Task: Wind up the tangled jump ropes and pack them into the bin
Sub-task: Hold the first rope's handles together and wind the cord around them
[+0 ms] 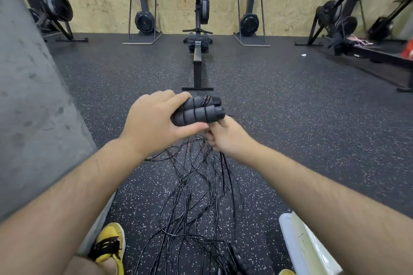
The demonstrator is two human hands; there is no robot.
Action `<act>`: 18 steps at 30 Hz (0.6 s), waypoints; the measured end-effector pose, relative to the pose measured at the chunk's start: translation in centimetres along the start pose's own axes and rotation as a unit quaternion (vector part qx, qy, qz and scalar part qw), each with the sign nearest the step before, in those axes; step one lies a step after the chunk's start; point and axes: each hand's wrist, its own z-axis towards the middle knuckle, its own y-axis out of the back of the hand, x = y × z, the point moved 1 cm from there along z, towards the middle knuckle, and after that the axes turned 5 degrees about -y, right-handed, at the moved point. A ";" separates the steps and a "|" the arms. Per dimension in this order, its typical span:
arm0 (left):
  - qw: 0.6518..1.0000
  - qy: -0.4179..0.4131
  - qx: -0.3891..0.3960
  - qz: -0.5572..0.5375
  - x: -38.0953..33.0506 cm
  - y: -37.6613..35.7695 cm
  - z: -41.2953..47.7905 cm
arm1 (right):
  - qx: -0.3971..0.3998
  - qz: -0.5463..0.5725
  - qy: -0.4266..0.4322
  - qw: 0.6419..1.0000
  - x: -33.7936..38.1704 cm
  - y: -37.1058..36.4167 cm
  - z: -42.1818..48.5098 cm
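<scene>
black foam handles (196, 111) of the jump ropes sit bunched in the left hand (154, 123), gripped tight; the right hand (223, 138) just beneath pinches the thin cords (196, 196) (a tangle trailing onto the speckled rubber floor (290, 118)), pale bin (310, 248) nearby.

The left hand (154, 123) grips a bundle of black foam jump-rope handles (197, 111) held level above the floor. Just below it, the right hand (225, 136) pinches the thin black cords (196, 196), which hang down and sprawl tangled over the speckled rubber floor (301, 118). A pale plastic bin (306, 245) sits near right, a yellow shoe (110, 243) near left, and a rowing machine (197, 51) far centre.
</scene>
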 end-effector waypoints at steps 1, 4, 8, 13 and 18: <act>1.000 0.000 0.004 0.024 0.3 -0.2 0.2 | 0.002 -0.019 0.002 1.000 0.0 -0.4 0.0; 0.995 -0.009 0.020 0.094 1.2 -0.8 0.5 | 0.003 -0.122 -0.015 0.992 0.4 -0.8 -0.4; 0.987 -0.032 0.038 0.155 2.0 -1.0 0.5 | 0.026 -0.241 -0.022 0.970 1.8 -0.6 -1.9; 0.979 -0.066 0.061 0.185 2.3 -1.3 -0.1 | 0.054 -0.401 0.003 0.915 4.0 0.2 -3.7; 0.979 -0.072 0.065 0.177 1.2 -2.6 -0.9 | 0.046 -0.540 0.061 0.838 5.7 2.1 -4.8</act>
